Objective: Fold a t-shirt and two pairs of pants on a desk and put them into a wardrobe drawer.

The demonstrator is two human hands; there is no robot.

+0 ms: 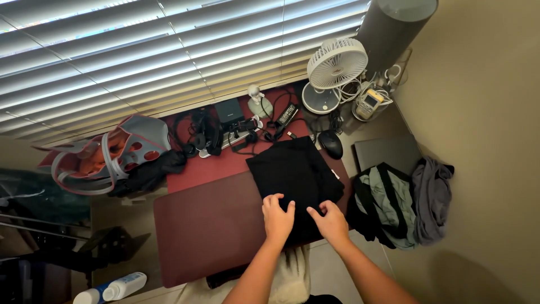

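A black garment (292, 169) lies folded on the dark red desk mat (208, 225). My left hand (278, 217) rests on its near edge with the fingers curled down onto the cloth. My right hand (330, 220) is beside it on the same edge, fingers bent and pinching the fabric. The two hands are a few centimetres apart. A pale cloth (292, 276) hangs below the desk edge between my forearms.
A heap of grey, green and black clothes (402, 202) lies at the right. Behind the garment are a black mouse (331, 144), cables, a headset (205, 135), a white fan (335, 66) and a grey cylinder (394, 28). A grey and orange bag (112, 155) sits left; white bottles (112, 288) lie bottom left.
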